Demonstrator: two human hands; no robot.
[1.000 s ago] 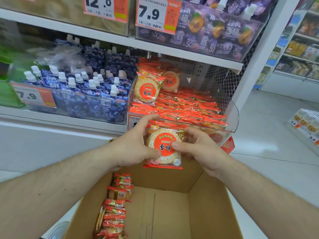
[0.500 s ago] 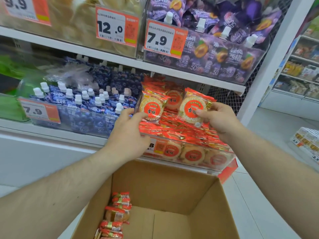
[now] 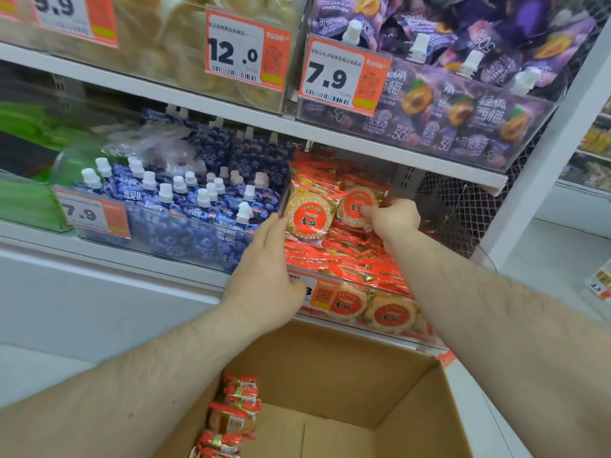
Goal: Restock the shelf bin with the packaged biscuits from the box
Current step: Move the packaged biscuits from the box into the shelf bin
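Both hands were up at the clear plastic shelf bin point(image 3: 390, 325). Right hand point(image 3: 393, 219) pinched a round biscuit in its red-and-orange wrapper point(image 3: 355, 206), standing it at the back of the bin. Left hand point(image 3: 264, 279) lay with straight fingers against the neighbouring upright packet point(image 3: 309, 216). More packets point(image 3: 231, 421) sat in the brown cardboard box point(image 3: 330, 375) below.

right hand point(image 3: 393, 219) pinching biscuit pack point(image 3: 358, 206), bin point(image 3: 390, 328)

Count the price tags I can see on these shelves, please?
5. One reads 9.9 top left, 12.0 beside it, 7.9 on the purple bin, 7.9 on the blue bin, and one half hidden behind the left hand.
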